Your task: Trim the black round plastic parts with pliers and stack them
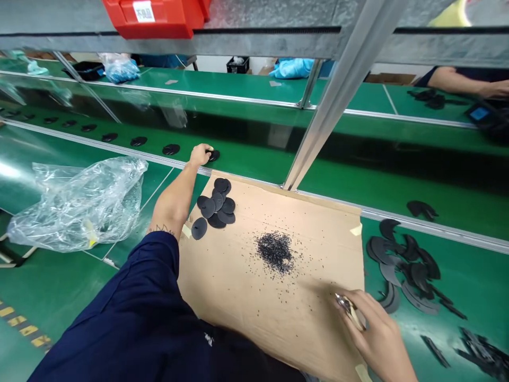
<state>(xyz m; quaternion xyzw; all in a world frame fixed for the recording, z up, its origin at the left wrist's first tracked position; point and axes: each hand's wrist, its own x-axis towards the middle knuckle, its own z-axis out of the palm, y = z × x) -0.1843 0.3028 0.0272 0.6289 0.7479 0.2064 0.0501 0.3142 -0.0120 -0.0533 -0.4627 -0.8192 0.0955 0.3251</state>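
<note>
The left hand [201,155] is out over the green belt [248,159], far side of the bench, fingers drawn together at the near-left rim of a black disc [215,155]; whether they pinch it or merely touch it, the view can't tell. That disc lies at the right end of a row of dark discs [171,149] running off left, each apart from its neighbour, a spacing that probably keeps them from overlapping. Over to the near right, the right hand [376,331] has its fingers wrapped around small metal nippers [350,310], handles in the palm, tip facing left, a hold that looks suited to squeezing. Between the hands lies a cardboard sheet [318,212], with tape [356,230] at its far right corner, likely to stop it sliding. It carries a scattered heap of black bits [275,251] around its middle, plain against the brown, and a pile of black discs [218,201] at its far left, overlapping and within easy reach of that left arm. Right of the sheet, curved black pieces [419,281] lie loosely heaped, apparently to leave the cardboard uncrowded; well left, a clear plastic bag [91,201] slumps on the bench.
</note>
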